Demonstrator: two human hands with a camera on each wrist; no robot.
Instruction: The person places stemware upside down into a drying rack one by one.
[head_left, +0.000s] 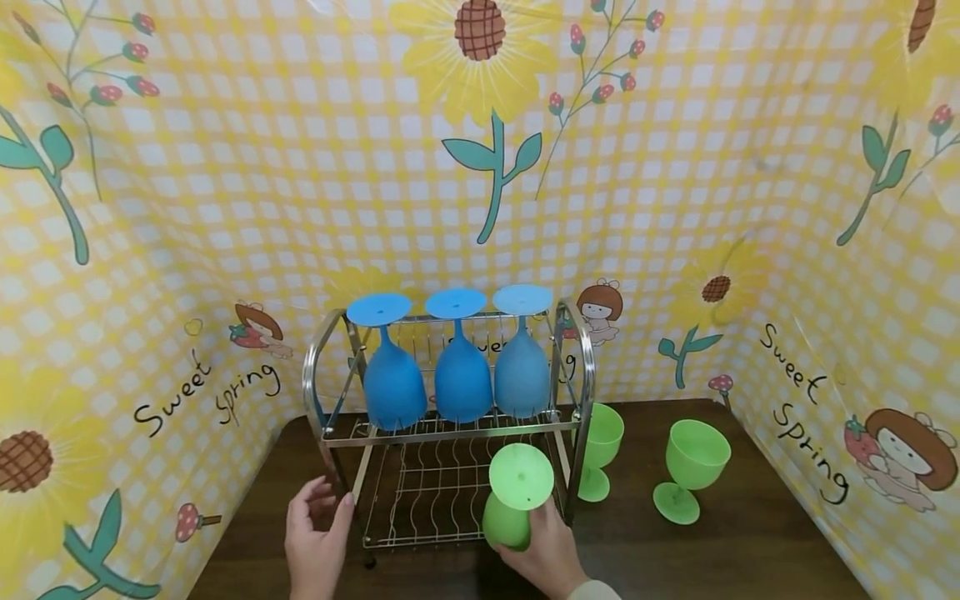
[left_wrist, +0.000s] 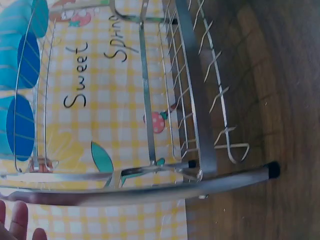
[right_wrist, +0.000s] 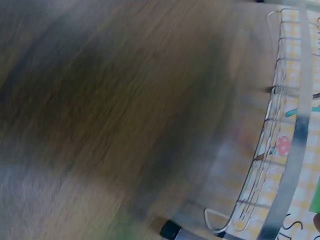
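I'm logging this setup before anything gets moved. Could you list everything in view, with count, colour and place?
Blue stemmed goblets: three, blue, upside down in a row on the rack's upper tier
Upright green stemmed goblets: two, light green, on the table, one by the rack's right side, one farther right
Upside-down green stemmed goblet: one, light green, in the right hand
Two-tier metal wire rack: one, silver, on the table
Wood-grain table: one, dark brown, under the rack
Checked backdrop with sunflowers: yellow and white, around the table
Sleeve cuff: one, cream, right wrist
Hands: two; left beside the rack's left side, right gripping its goblet
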